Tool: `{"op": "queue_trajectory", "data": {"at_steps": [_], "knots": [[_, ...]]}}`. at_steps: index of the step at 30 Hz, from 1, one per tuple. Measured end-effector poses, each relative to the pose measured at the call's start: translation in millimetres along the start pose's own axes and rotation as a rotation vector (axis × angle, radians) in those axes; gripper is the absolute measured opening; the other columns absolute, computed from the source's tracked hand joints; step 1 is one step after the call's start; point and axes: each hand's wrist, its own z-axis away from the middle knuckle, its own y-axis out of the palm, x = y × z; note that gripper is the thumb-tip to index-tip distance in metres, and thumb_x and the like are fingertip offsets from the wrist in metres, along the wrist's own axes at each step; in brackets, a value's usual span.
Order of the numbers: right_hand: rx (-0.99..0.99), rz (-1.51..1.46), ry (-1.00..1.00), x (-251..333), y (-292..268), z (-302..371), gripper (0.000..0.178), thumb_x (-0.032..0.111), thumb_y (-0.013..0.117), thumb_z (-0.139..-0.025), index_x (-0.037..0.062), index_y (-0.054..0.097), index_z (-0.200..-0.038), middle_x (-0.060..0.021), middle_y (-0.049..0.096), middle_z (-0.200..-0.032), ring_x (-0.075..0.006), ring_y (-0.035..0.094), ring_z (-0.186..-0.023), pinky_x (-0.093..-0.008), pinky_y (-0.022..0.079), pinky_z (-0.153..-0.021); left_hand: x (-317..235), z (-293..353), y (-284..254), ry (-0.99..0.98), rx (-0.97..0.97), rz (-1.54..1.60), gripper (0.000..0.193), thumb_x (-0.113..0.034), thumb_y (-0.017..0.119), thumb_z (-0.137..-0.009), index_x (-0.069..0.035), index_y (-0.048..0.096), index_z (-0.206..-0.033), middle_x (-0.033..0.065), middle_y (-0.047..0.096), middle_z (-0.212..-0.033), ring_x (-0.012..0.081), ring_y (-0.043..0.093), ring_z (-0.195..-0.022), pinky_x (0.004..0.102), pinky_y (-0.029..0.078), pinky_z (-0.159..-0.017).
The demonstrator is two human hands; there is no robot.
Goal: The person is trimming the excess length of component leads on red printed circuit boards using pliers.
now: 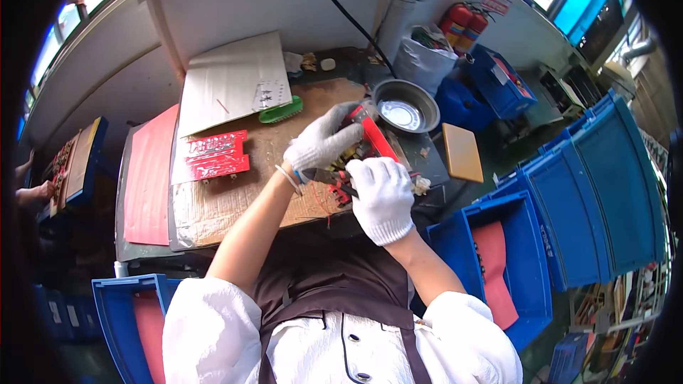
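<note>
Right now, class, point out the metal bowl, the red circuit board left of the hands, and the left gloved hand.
Metal bowl (403, 90), head view: inner far wall.
Red circuit board (218, 156), head view: middle of upper face.
Left gloved hand (318, 145), head view: back of it.

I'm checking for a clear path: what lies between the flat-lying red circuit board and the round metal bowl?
The head view shows brown cardboard, then the left gloved hand and the tilted red board it touches.
</note>
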Motion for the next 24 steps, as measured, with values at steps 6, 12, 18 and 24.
{"op": "queue_trajectory", "data": {"at_steps": [6, 12, 18, 24], "knots": [[-0.032, -0.166, 0.175, 0.3, -78.1, -13.0, 0.042, -0.002, 0.079, -0.073, 0.0093, 0.063, -0.110, -0.0125, 0.063, -0.104, -0.0361, 0.064, -0.099, -0.0451, 0.052, -0.089, -32.8, 37.3, 8.2, 0.008, -0.105, 0.005, 0.049, -0.023, 0.065, -0.100, -0.002, 0.057, -0.143, 0.0088, 0.067, -0.120, 0.0123, 0.061, -0.109, 0.0301, 0.050, -0.097], [0.230, 0.084, 0.266, -52.7, -78.7, -16.3, 0.044, 0.006, 0.076, -0.080, 0.0101, 0.061, -0.121, -0.0140, 0.063, -0.112, -0.0370, 0.062, -0.110, -0.0483, 0.051, -0.094, -32.7, 47.6, 18.7, 0.087, -0.170, -0.037, 0.046, -0.020, 0.068, -0.096, -0.004, 0.061, -0.138, 0.0102, 0.067, -0.117, 0.0150, 0.064, -0.105, 0.0315, 0.052, -0.095], [0.380, 0.020, 0.234, -55.9, -84.5, -10.7, 0.048, 0.007, 0.075, -0.080, 0.0105, 0.060, -0.125, -0.0148, 0.062, -0.115, -0.0370, 0.062, -0.112, -0.0473, 0.051, -0.095, -38.7, 56.6, 24.8, 0.248, -0.156, -0.227, 0.046, -0.014, 0.071, -0.092, -0.001, 0.063, -0.135, 0.0182, 0.069, -0.123, 0.0322, 0.066, -0.115, 0.0391, 0.050, -0.103], [0.446, -0.043, 0.271, -51.8, -94.0, -7.8, 0.052, 0.006, 0.074, -0.080, 0.0105, 0.059, -0.129, -0.0159, 0.061, -0.117, -0.0373, 0.061, -0.115, -0.0469, 0.052, -0.097, -40.8, 62.1, 29.8, 0.277, -0.175, -0.221, 0.045, -0.016, 0.072, -0.091, -0.003, 0.064, -0.134, 0.0185, 0.069, -0.121, 0.0360, 0.066, -0.113, 0.0413, 0.051, -0.101]]}}
